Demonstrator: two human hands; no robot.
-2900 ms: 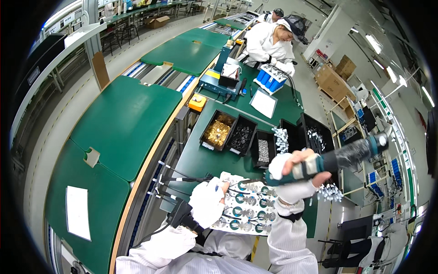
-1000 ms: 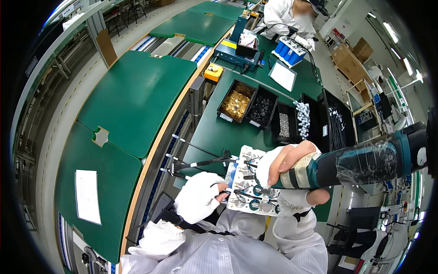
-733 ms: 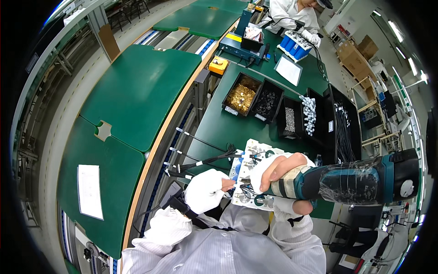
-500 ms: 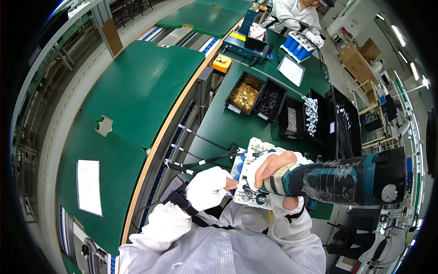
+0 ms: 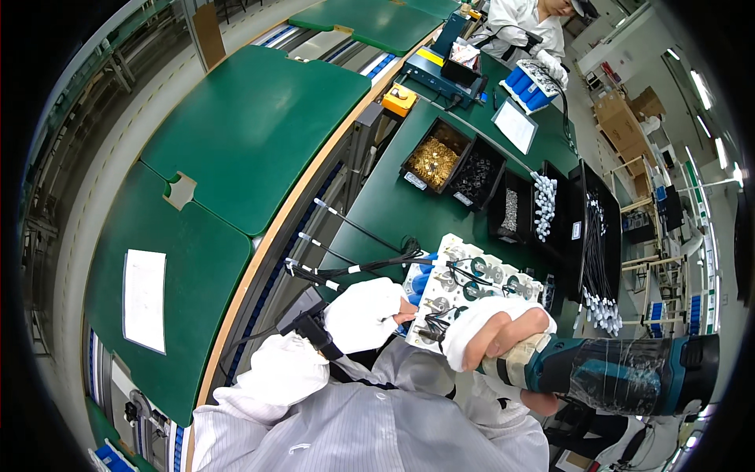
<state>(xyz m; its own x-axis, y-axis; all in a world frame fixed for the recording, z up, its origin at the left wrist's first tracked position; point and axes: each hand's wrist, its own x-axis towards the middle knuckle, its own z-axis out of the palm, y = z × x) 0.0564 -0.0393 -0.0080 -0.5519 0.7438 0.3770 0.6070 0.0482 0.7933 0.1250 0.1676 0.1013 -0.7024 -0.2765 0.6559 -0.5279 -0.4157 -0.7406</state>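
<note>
A battery pack with a white top plate (image 5: 454, 250) and blue cells along its side lies on the green bench in front of me. Black wires and round terminals show on its plate. My left hand (image 5: 403, 311), in a white glove with bare fingertips, pinches the pack's near left edge. My right hand (image 5: 503, 337) is wrapped round a teal and black power screwdriver (image 5: 621, 374), its body lying sideways to the right. The tool's tip is over the pack's near edge; whether it touches a screw cannot be made out. A bundle of black cables (image 5: 385, 261) runs left from the pack.
Beyond the pack are black bins with gold-coloured parts (image 5: 434, 161), small black parts (image 5: 476, 176), silver screws (image 5: 510, 209) and white-capped pieces (image 5: 544, 206). Black cables (image 5: 598, 259) fill a long bin at right. A co-worker (image 5: 523, 23) handles another blue pack (image 5: 532, 85) at the far end.
My right hand and the screwdriver have moved nearer and to the right, uncovering more of the pack's plate. My left hand stays at the pack's edge. The view has shifted slightly.
</note>
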